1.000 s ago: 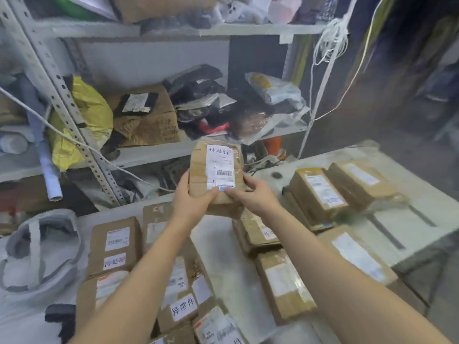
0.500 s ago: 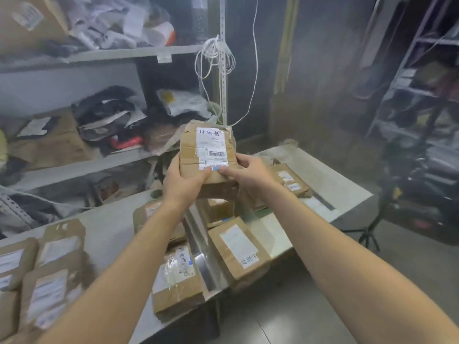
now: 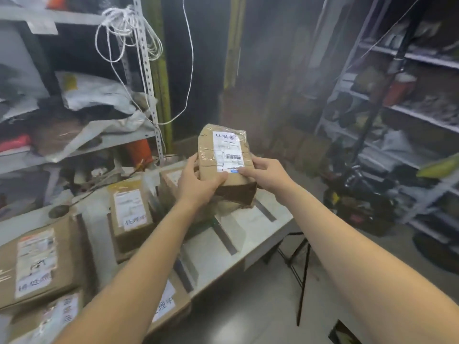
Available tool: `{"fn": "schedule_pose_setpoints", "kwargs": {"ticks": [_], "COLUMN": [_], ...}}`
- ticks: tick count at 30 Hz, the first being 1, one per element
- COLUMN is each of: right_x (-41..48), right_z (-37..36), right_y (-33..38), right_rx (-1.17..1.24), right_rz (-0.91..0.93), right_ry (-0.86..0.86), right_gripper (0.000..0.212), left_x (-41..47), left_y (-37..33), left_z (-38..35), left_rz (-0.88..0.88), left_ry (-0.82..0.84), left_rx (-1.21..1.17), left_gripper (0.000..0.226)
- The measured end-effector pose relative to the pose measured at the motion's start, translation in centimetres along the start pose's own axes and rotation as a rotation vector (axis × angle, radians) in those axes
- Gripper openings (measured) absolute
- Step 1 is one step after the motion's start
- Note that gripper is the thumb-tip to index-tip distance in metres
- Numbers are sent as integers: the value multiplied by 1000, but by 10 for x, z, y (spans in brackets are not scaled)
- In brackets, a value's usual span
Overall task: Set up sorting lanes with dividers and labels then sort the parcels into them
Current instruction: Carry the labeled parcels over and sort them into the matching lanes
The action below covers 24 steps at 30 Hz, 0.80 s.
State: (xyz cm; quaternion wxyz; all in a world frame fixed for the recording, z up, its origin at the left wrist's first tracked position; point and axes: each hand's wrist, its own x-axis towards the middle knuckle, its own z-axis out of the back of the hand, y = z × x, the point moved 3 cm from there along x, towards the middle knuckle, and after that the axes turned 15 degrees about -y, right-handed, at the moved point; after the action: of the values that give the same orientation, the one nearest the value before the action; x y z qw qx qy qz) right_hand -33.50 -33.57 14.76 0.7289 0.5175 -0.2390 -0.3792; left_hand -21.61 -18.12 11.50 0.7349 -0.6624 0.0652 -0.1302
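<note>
Nearest the camera, at the lower left, brown boxes (image 3: 37,264) lie flat on the pale tabletop (image 3: 218,249), each with a white shipping label and a handwritten strip too blurred to read. Dark divider strips (image 3: 224,238) cross the tabletop and mark out lanes toward its right end; another labelled box (image 3: 130,214) sits between 2 of them.

Farther out, both hands hold 1 parcel (image 3: 224,157) upright in the air, above the far right end of the tabletop and touching nothing else. The left hand (image 3: 196,181) wraps its fingers around the lower left edge with the thumb across the front; the right hand (image 3: 264,171) closes on the lower right edge, thumb pressed at the bottom of the label. The parcel's label shows a barcode and a line of large handwritten characters along the top, not legible here.

The risk I see is a misplaced parcel: the lane labels read poorly at this angle, so it could go into the wrong lane. Set down close to the right edge, it could also tip off onto the floor.

Beyond, metal shelving (image 3: 149,78) holds bags and a looped white cord (image 3: 126,26).
</note>
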Motion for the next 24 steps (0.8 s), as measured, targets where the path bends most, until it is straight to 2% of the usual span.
{"fn": "schedule_pose_setpoints", "kwargs": {"ticks": [5,9,11,15,17,20,24], "right_x": [77,132,155,203,225,251,275], "right_z": [21,28,26,12,3,-14,-32], "right_y": [-23,-56,-70,-102,-121,-146,-169], "right_rx": [-124,-144,-156,-166,-162,-167,-188], "right_rz": [-14,-33,-23,2,3,-5,-28], "right_ry": [26,81,120,238,300,408,484], "right_gripper": [44,61,71,68,73,51,45], "left_x": [30,45,51,62,66,71,80], "left_y": [23,41,53,88,102,116,131], "left_z": [-72,-112,-128,-156,-169,-182,-193], "left_rz": [103,177,207,266,286,297,326], "left_ry": [31,34,5,-111,-166,-206,-248], "left_rx": [-63,-102,-98,-46,-8,59,110], "left_gripper": [79,74,72,84,77,79,73]}}
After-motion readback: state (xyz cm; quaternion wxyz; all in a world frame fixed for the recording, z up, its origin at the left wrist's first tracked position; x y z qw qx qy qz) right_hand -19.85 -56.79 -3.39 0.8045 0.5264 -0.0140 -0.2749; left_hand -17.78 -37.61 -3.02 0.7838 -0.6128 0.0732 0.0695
